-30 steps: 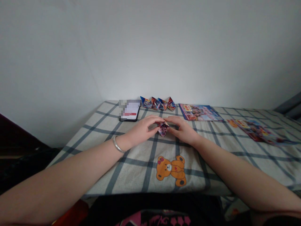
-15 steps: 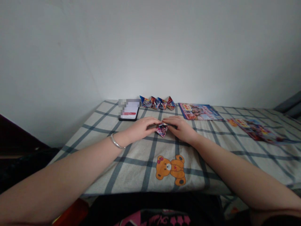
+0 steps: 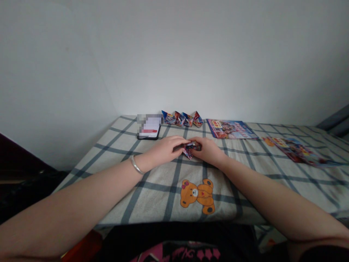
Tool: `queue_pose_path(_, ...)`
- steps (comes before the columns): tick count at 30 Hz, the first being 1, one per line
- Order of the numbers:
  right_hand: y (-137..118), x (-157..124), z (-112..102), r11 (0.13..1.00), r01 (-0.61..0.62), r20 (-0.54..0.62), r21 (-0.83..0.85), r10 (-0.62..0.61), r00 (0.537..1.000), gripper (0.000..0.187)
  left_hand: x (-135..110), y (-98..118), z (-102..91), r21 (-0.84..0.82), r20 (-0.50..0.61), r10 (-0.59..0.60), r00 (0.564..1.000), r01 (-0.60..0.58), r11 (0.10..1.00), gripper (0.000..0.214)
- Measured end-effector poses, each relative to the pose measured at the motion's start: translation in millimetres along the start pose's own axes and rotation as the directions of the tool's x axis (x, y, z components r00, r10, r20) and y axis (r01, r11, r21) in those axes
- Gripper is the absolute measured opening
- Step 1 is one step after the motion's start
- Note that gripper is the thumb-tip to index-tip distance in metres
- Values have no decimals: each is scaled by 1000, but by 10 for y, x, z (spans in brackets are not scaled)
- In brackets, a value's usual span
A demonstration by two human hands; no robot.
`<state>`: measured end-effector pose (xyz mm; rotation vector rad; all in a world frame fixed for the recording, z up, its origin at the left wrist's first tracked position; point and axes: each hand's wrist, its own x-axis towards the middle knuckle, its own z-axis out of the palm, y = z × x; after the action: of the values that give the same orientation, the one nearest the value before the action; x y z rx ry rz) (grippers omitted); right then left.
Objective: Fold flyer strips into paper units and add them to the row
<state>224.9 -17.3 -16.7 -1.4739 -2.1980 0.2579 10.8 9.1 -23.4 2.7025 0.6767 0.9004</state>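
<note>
1. You have the paper point(image 3: 188, 152) between your left hand point(image 3: 164, 149) and right hand point(image 3: 209, 151), over the counter point(image 3: 152, 203).
2. Beyond your left hand lies the phone point(image 3: 150, 128).
3. Just right of the phone, paper shapes point(image 3: 180, 119) line up before the wall point(image 3: 191, 54).
4. Right of them lies the far flyer point(image 3: 231, 130).
5. Farther right and closer to you, the near flyer point(image 3: 301, 151) lies on the counter.

2 forearms point(image 3: 106, 194) angled inward, left hand point(image 3: 163, 149) near right hand point(image 3: 209, 151), fingers point(image 3: 178, 139) bent

Folded paper point(image 3: 188, 151) partly hidden btwn hands point(image 3: 209, 150), phone point(image 3: 150, 128) partly pixelated, nearer flyer point(image 3: 302, 151) w/ illeg. print.
</note>
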Motion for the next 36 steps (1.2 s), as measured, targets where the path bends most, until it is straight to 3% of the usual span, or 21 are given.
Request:
queue_pose_path(6, 2, 26, -4, 999, 22, -23, -48, -23, 999, 24, 21, 33, 18, -16, -10, -45, 999, 45, 999, 30)
queue_pose_path(11, -15, 57, 21, 983, 18, -49, -180, -28, 998, 16, 51, 42, 48, -38, -16, -83, 996, 82, 996, 26)
queue_pose_path(18, -40, 84, 41, 983, 7, -64, -184, -19, 998, 20, 65, 63, 73, -60, -39, -130, 991, 128, 990, 24)
queue_pose_path(25, -12, 19, 70, 993, 112, -132, 34, -107, 985, 30, 46, 65, 60, -115, -64, -177, 982, 169, 979, 26)
queue_pose_path(27, 7, -39, 19, 991, 124, -154, 46, -115, 981, 25, 39, 47, 56, -124, -58, -180, 982, 172, 977, 25)
queue_pose_path(29, 24, -89, -57, 965, 262, -169, -26, -262, 950, 18, 36, 19, 57, -125, -62, -192, 979, 183, 975, 25)
queue_pose_path(32, 27, -131, -160, 862, 438, -57, -254, -466, 883, 22, 37, -23, 56, -102, -55, -185, 981, 179, 979, 25)
queue_pose_path(36, -11, -133, -187, 727, 506, 159, -465, -494, 855, 29, 47, -29, 32, -73, -16, -154, 988, 152, 986, 27)
